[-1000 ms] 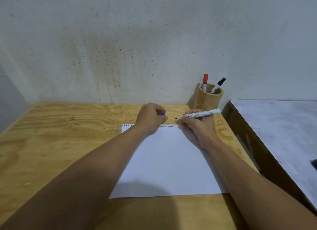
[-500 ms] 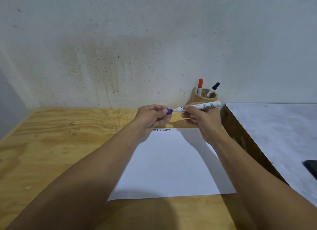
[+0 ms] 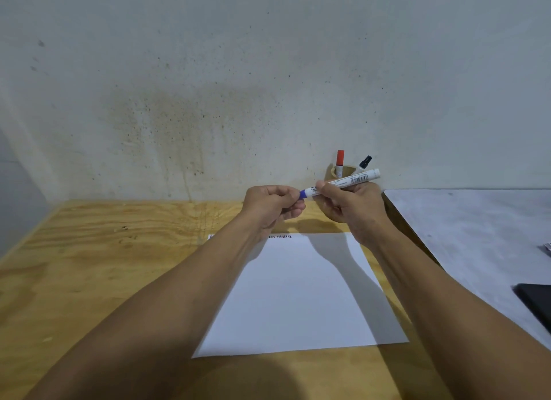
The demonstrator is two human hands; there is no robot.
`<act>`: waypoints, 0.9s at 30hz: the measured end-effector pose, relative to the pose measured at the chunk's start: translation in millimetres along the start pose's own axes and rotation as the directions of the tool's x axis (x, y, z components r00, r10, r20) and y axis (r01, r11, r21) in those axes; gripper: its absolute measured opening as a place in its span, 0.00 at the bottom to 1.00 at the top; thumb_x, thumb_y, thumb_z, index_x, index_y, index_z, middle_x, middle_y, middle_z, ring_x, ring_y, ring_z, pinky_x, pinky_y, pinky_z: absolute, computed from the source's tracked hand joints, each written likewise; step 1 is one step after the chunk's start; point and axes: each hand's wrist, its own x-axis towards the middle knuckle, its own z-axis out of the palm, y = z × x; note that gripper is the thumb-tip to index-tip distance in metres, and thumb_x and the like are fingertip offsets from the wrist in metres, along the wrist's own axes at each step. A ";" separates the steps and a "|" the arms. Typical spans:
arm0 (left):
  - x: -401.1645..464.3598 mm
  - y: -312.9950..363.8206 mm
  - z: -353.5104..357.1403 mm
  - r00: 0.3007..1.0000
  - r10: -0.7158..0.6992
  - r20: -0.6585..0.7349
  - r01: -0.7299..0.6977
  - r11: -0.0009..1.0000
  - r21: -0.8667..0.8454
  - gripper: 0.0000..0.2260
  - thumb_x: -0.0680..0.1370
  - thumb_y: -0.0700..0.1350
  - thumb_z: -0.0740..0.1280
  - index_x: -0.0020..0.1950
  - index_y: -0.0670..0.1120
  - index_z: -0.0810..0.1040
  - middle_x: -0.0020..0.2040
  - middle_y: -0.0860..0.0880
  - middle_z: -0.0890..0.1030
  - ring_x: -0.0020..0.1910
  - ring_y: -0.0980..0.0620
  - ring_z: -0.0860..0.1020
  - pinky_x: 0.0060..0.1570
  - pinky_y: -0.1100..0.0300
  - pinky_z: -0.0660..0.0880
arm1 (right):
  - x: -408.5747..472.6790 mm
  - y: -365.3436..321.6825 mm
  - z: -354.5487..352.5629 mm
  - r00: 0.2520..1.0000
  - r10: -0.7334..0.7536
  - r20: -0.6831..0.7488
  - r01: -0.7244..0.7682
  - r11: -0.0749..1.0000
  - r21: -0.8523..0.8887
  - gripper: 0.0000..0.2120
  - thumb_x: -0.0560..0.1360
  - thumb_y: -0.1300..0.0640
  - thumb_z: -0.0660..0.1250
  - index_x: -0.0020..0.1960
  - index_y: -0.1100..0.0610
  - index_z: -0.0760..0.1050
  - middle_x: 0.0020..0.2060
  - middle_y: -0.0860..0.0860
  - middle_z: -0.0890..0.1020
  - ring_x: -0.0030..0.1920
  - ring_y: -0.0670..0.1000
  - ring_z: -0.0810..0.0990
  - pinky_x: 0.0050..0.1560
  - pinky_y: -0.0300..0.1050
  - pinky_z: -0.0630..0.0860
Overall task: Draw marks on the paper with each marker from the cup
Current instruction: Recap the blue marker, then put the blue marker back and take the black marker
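Note:
My right hand (image 3: 353,210) grips a white marker (image 3: 347,181) by its barrel, held above the far edge of the white paper (image 3: 301,295). My left hand (image 3: 272,204) pinches the blue cap (image 3: 303,194), which sits on the marker's tip. Short dark marks (image 3: 279,236) run along the paper's far edge. Behind my right hand stands the wooden cup (image 3: 343,170), mostly hidden, holding a red-capped marker (image 3: 340,158) and a black-capped marker (image 3: 364,162).
The paper lies on a plywood table (image 3: 104,250) against a stained wall. A grey surface (image 3: 477,235) adjoins on the right, with a dark flat object (image 3: 533,304) near its edge.
Both hands rose off the paper. The left hand brought the blue cap to the marker's tip and it now sits on it.

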 end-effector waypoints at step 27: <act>38.8 -10.0 62.5 0.829 0.289 0.478 -0.522 0.098 0.847 0.24 0.70 0.35 0.65 0.64 0.50 0.73 0.66 0.52 0.76 0.58 0.44 0.74 0.52 0.47 0.77 | 80.5 -64.9 -69.6 0.997 -0.073 -0.024 0.011 0.453 -0.892 0.12 0.74 0.69 0.67 0.57 0.62 0.79 0.54 0.60 0.80 0.42 0.59 0.85 0.43 0.50 0.85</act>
